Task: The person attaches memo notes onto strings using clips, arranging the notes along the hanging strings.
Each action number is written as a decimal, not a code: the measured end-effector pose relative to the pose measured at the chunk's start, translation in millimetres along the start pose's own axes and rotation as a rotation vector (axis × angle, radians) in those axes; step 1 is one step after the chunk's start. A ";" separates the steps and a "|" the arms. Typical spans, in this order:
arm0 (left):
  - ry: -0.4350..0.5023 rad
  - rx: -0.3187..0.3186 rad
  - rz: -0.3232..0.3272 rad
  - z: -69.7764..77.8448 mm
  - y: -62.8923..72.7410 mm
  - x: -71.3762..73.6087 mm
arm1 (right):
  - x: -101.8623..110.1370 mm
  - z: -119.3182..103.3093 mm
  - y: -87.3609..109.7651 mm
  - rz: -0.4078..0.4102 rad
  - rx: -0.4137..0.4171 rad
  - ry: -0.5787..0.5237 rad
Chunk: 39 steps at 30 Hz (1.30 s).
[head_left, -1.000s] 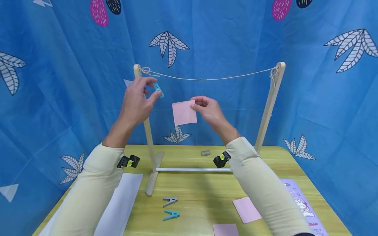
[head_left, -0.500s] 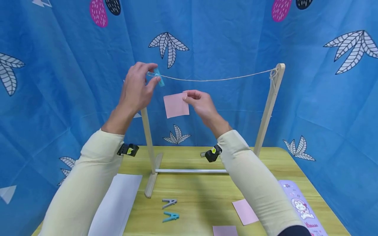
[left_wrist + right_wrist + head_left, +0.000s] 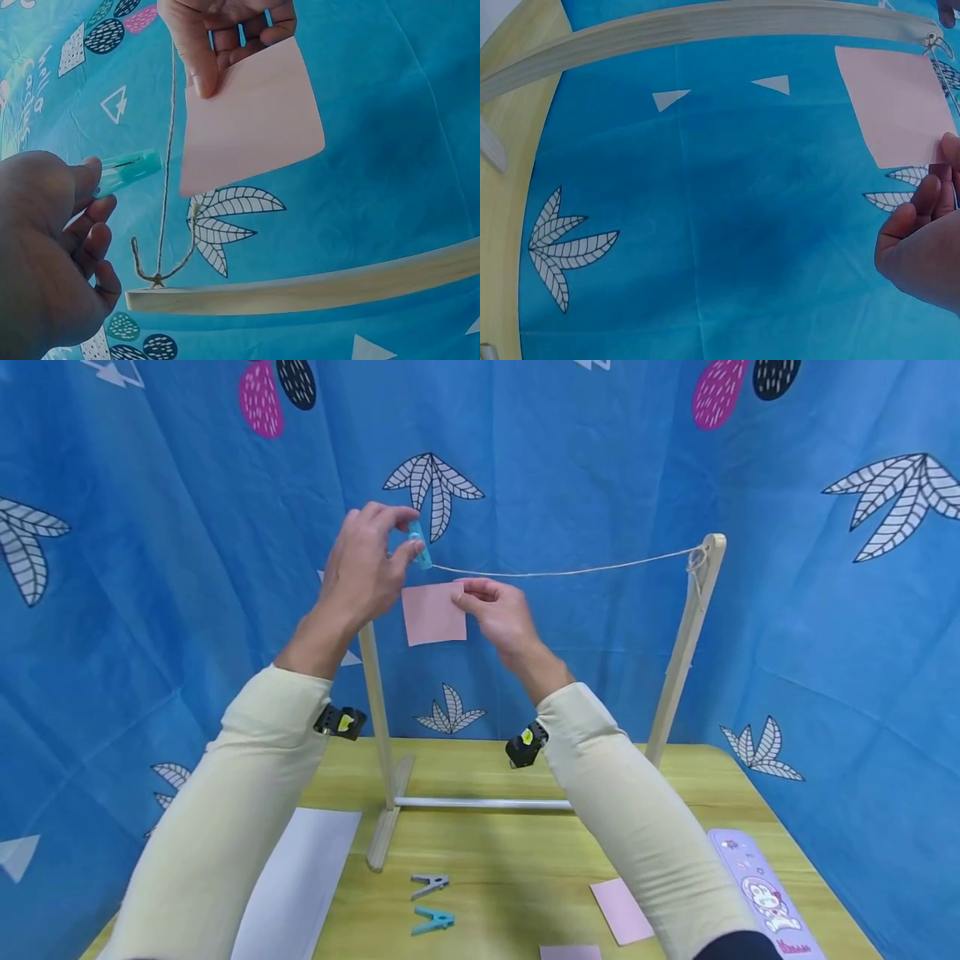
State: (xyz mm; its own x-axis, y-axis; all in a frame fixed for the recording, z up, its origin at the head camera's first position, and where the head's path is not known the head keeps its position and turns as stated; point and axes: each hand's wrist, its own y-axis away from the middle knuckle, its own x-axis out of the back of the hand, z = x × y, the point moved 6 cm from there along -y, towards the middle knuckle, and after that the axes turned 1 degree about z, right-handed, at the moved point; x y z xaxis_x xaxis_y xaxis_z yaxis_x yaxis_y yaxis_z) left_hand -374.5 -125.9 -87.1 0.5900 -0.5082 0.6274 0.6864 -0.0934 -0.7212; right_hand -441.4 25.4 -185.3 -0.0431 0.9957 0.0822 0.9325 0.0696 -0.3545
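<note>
In the head view my left hand (image 3: pixel 367 560) pinches a light-blue clothespin (image 3: pixel 420 545) between thumb and fingers, up by the left end of the string (image 3: pixel 570 572). The left wrist view has the clothespin (image 3: pixel 129 171) beside the string (image 3: pixel 168 165), apart from the paper. My right hand (image 3: pixel 501 614) pinches a square of pink paper (image 3: pixel 433 617) by its upper right corner, just below the string. In the right wrist view the pink paper (image 3: pixel 892 105) hangs from the thumb and fingers of my right hand (image 3: pixel 922 232).
A wooden frame's right post (image 3: pixel 686 652) and left post (image 3: pixel 377 710) bear the string. On the table (image 3: pixel 480 902) lie a grey clothespin (image 3: pixel 430 884), a blue clothespin (image 3: pixel 432 920), pink papers (image 3: pixel 622 910), white sheets (image 3: pixel 303 877) and a purple case (image 3: pixel 765 893).
My left hand has risen with the clothespin to the string's height and shifted slightly right. My right hand has carried the pink paper left and up, close beneath the string.
</note>
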 end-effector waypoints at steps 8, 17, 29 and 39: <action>-0.040 -0.010 0.006 -4.6 -6.9 -5.4 | -5.1 -0.3 -6.1 0.025 0.009 -0.018; -0.091 -0.031 0.017 -0.5 -13.4 -4.7 | -2.9 -0.4 -9.4 0.072 -0.008 -0.047; -0.119 -0.057 -0.019 6.6 -18.1 -0.4 | -2.4 2.4 -10.2 0.056 -0.018 -0.030; -0.184 -0.081 -0.088 7.1 -18.5 -7.6 | -2.8 -2.0 -10.5 0.052 -0.022 -0.055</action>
State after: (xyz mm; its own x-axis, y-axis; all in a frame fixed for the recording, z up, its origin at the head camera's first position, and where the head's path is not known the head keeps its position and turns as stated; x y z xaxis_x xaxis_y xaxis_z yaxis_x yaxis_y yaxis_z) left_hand -388.7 -114.2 -76.4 0.6018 -0.3312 0.7267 0.7069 -0.2025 -0.6777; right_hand -450.4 21.8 -179.9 -0.0130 0.9998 0.0128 0.9417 0.0166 -0.3361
